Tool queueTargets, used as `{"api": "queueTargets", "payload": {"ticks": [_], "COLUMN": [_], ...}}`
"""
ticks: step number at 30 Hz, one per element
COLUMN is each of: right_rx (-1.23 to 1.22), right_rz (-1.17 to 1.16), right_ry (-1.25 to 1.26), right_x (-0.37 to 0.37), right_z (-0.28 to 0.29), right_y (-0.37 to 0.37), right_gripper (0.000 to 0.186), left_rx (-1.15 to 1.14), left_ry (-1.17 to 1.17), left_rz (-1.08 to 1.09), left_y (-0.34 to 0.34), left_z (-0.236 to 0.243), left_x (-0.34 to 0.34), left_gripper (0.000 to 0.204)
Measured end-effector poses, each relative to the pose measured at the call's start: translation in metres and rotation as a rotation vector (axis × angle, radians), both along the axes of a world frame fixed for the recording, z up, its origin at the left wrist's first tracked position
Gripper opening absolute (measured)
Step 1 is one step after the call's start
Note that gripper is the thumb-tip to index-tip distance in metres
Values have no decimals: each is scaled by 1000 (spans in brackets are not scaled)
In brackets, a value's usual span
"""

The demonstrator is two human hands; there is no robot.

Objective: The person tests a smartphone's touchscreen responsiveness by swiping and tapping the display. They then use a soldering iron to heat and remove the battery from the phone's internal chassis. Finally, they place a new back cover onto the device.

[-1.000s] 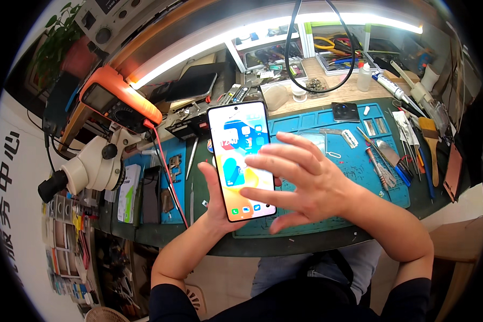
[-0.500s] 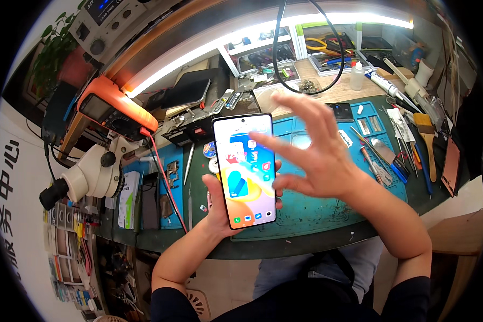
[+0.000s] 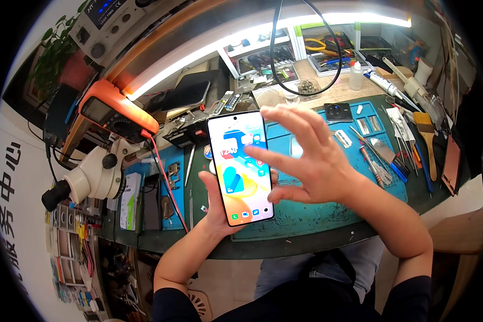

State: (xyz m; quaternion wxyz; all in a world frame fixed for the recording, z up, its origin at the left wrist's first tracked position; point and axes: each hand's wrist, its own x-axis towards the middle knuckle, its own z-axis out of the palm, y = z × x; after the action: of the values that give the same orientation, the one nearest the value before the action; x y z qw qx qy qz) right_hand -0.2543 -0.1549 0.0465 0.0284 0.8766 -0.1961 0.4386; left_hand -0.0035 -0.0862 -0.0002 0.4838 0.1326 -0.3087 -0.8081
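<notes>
Above the left edge of the blue repair mat (image 3: pixel 306 217), the left hand (image 3: pixel 216 206) cradles a lit smartphone (image 3: pixel 245 201) by its side edges, seemingly to keep the screen facing up and steady. Over its right side hangs the right hand (image 3: pixel 316 166), fingers spread wide; whether one touches the glass, I cannot tell.

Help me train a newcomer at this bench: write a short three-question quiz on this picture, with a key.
1. Which hand grips the phone?
A) the right
B) the left
C) neither
2. True or false: the phone's screen is dark.
3. Fill the gap: the meter on the left side of the bench has an ___ body.

Key:
1. B, the left hand
2. False, the screen is lit
3. orange
</notes>
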Motion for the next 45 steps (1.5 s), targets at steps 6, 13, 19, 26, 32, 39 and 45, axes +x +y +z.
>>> {"api": "queueTargets", "payload": {"ticks": [6, 13, 19, 26, 32, 39, 45], "right_rx": [-2, 11, 90, 631, 793, 843, 1086], "right_rz": [151, 127, 40, 3, 5, -1, 74], "right_ry": [11, 19, -163, -515, -614, -730, -930], "right_x": [1, -1, -9, 2, 6, -7, -52], "right_z": [-7, -4, 0, -32, -35, -19, 22], "right_y": [7, 7, 14, 15, 15, 3, -6], "right_gripper": [65, 67, 62, 44, 47, 54, 45], "left_rx": [76, 94, 15, 50, 22, 44, 27], "left_ry": [-208, -74, -133, 13, 68, -69, -76], "left_rz": [149, 155, 83, 47, 7, 34, 23], "left_y": [3, 2, -1, -9, -11, -8, -10], "left_z": [20, 18, 16, 11, 5, 14, 14], "left_x": [-9, -12, -7, -3, 0, -5, -3], "left_gripper": [122, 123, 132, 135, 132, 131, 132]}}
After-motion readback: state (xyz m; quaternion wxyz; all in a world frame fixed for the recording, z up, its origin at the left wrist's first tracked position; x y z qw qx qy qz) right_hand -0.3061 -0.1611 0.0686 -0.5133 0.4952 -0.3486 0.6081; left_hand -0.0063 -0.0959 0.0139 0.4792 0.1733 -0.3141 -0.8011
